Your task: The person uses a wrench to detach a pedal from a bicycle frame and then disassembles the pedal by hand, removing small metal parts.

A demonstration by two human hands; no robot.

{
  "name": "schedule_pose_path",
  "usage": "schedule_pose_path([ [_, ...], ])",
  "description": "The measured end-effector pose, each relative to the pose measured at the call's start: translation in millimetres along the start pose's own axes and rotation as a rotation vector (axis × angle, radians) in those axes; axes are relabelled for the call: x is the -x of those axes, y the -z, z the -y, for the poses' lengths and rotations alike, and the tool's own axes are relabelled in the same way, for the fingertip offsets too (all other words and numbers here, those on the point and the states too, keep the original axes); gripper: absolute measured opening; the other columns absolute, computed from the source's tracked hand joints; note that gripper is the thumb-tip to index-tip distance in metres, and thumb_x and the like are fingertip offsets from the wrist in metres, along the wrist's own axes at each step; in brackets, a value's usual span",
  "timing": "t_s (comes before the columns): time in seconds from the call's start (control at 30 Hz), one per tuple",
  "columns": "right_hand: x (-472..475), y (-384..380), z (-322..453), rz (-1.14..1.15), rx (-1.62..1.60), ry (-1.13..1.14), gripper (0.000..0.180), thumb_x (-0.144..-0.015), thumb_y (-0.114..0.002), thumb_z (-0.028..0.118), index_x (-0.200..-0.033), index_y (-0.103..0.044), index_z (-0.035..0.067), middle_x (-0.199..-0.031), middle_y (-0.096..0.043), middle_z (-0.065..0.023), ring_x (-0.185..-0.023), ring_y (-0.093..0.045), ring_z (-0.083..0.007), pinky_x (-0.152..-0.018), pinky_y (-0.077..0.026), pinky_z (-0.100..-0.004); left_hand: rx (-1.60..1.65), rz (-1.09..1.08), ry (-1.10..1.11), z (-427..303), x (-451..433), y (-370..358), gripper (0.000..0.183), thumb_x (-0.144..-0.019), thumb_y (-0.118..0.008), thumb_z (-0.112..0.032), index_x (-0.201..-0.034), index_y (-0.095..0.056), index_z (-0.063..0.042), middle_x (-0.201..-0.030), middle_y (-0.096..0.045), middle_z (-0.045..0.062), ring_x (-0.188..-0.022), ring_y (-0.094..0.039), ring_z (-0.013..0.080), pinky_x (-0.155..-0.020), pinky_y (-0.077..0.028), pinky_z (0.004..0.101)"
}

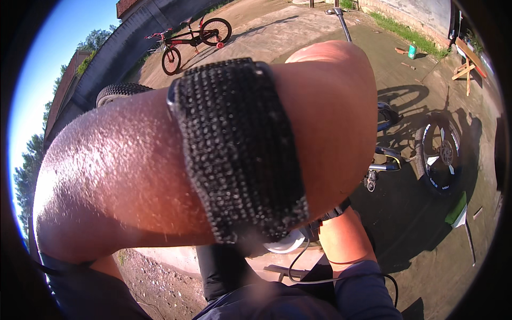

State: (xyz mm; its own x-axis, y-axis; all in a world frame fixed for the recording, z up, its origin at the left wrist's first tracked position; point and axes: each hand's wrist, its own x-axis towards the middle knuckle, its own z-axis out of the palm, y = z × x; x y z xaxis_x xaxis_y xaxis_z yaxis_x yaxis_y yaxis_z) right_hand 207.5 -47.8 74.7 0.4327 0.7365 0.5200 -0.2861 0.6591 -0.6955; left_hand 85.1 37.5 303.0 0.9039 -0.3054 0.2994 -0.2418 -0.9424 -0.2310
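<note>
My left forearm, with a wide black knitted band around it, crosses the view very close to the camera. Beyond the band, my left hand appears as a large rounded shape; its fingers and anything in them are hidden. My right forearm rises from a dark sleeve at the lower right, with a black strap at the wrist. The right hand is hidden behind the left arm. Under the left arm, a rounded white object shows beside a thin cable. Bicycle parts project right of my left hand.
A black and red bicycle stands on the ground at upper left. A knobbly tyre shows behind my forearm. At right are a spoked wheel, a green and white object, a green bottle and a wooden stand.
</note>
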Motion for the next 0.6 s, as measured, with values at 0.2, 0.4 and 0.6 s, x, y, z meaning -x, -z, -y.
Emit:
schedule_pose_path([
  [0.2, 4, 9, 4, 0.053, 0.246, 0.089, 0.045, -0.09, -0.073, -0.003, -0.13, -0.056, 0.006, -0.118, -0.063, -0.0041, -0.099, -0.063, -0.0116, -0.088, -0.056, -0.0332, 0.022, 0.013, 0.004, 1, 2, -8, 0.043, -0.098, -0.067, -0.02, -0.14, -0.06, -0.01, -0.14, -0.061, 0.01, -0.129, -0.058, 0.024, -0.107, -0.047, 0.035],
  [0.4, -10, -8, 0, 0.061, -0.019, 0.051, 0.048, -0.089, -0.075, -0.003, -0.131, -0.055, 0.007, -0.118, -0.063, -0.005, -0.099, -0.067, -0.0152, -0.089, -0.06, -0.0371, -0.357, 0.188, -0.204, 13, -17, 6, 0.042, -0.099, -0.067, -0.02, -0.139, -0.061, -0.01, -0.139, -0.062, 0.009, -0.127, -0.058, 0.0252, -0.107, -0.047, 0.0361],
  [0.6, -16, -15, 5, -0.03, -0.302, -0.194, 0.061, -0.082, -0.08, -0.008, -0.134, -0.053, 0.01, -0.108, -0.062, -0.0012, -0.096, -0.065, -0.0117, -0.087, -0.058, -0.033, -0.242, 0.164, -0.191, 20, -26, 13, 0.029, -0.091, -0.07, -0.015, -0.119, -0.067, -0.009, -0.116, -0.065, 0.009, -0.109, -0.063, 0.0275, -0.093, -0.05, 0.0374],
])
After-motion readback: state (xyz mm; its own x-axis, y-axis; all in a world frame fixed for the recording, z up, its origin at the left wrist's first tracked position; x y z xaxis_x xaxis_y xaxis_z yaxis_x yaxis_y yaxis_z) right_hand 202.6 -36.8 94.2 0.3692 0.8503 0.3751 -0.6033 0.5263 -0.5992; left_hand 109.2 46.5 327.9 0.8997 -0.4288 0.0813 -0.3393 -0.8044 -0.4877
